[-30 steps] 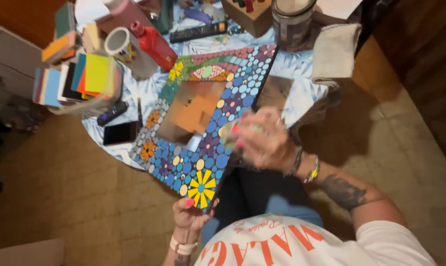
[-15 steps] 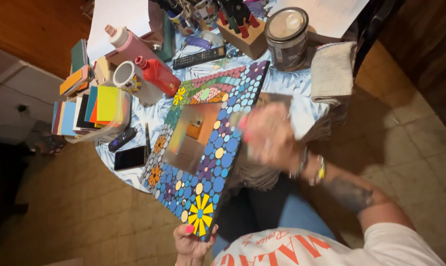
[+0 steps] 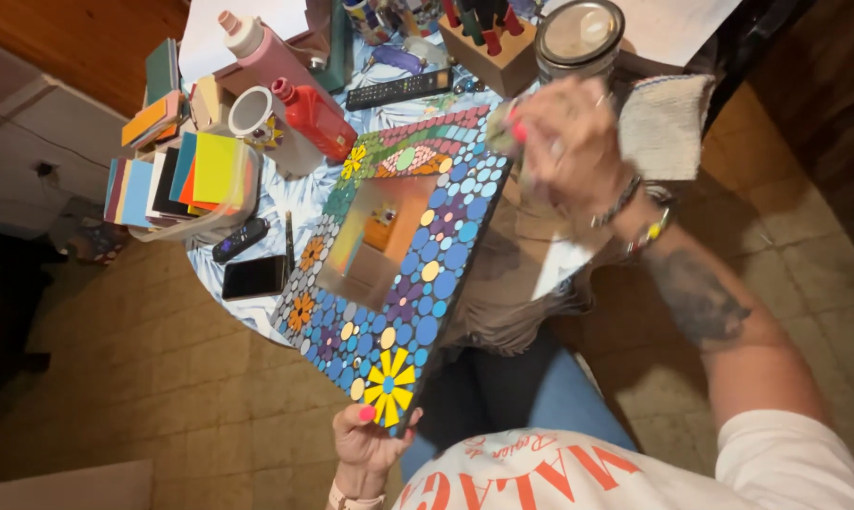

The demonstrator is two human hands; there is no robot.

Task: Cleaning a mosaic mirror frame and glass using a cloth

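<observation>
**Mosaic frame held between both hands**

The dotted mosaic mirror frame is gripped at its yellow-flower corner by the left hand, leaning from the lap up against the bench. At the top corner, the right hand is blurred, clenched on a small greyish object; half a second earlier it was lower, beside the frame's right edge. Beyond it a cloth and lidded jar are seen.

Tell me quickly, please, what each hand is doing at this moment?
Left hand: closed on the bottom corner of the mosaic mirror frame.
Right hand: blurred at the frame's top edge, fingers curled; whether it holds anything cannot be told.
</observation>
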